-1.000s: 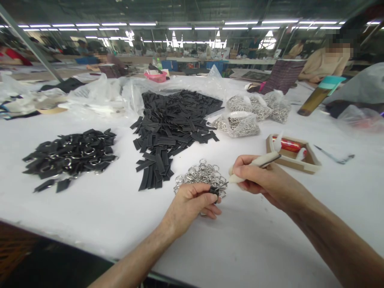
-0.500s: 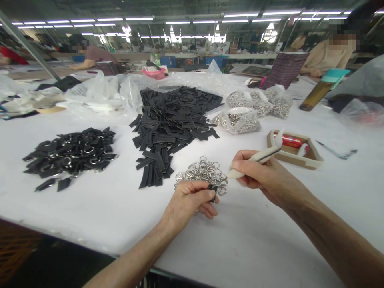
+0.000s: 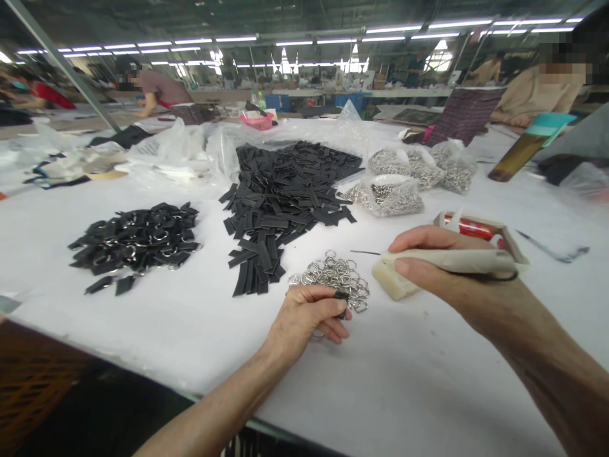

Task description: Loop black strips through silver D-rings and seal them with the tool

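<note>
My left hand (image 3: 311,311) pinches a small black strip (image 3: 340,296) between thumb and fingers, in front of a heap of silver metal rings (image 3: 333,270). Part of the strip is covered by the thumb. One ring peeks out below the fingers. In my right hand (image 3: 428,254), the fingers close round a thin-tipped tool (image 3: 457,259) with a cream wrapped handle; its dark narrow tip points left, apart from the strip. Under that hand is a cream block (image 3: 394,281), partly hidden; I cannot tell whether the hand touches it.
A big pile of black strips (image 3: 290,184) lies beyond the rings. Black tabs with rings (image 3: 137,238) are heaped at left. Bags of rings (image 3: 390,195), an open box (image 3: 518,247), a tweezer-like metal tool (image 3: 547,247) and a bottle (image 3: 528,149) stand rightward. Co-workers are across the table.
My right hand has drawn back to the right with the tool, whose tip has left the left hand's strip. The cream block shows now. The whole view has shifted slightly.
</note>
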A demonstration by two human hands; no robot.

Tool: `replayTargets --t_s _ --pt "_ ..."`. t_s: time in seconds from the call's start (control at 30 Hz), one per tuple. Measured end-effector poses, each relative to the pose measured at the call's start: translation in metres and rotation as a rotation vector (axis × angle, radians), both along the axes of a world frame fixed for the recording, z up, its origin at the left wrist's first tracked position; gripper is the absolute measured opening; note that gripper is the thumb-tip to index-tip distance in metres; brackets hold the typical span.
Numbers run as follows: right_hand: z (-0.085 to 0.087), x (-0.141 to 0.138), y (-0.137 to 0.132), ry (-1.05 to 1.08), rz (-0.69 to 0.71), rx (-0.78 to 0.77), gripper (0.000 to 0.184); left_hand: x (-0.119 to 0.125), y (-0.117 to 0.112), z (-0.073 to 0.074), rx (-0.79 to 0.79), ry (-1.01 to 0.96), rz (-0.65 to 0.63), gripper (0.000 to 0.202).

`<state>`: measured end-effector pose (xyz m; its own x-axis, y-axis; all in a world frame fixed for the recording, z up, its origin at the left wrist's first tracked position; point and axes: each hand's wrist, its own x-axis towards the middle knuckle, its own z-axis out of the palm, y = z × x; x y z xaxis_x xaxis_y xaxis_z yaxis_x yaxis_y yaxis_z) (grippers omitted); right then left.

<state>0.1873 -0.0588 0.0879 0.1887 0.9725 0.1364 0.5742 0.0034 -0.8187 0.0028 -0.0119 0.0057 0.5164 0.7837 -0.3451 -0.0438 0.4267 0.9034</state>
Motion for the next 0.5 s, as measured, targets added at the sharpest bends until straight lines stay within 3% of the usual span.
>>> replayTargets --t_s 0.23,0.5 --pt "-0.003 -0.005 -0.001 -0.165 0.047 0.193 0.009 -0.001 0.001 -0.004 0.021 0.009 0.065 0.013" --pt "-0.01 -0.009 -0.001 -0.189 0.014 0.217 0.011 -0.001 0.001 -0.002 0.021 0.007 0.133 0.011"
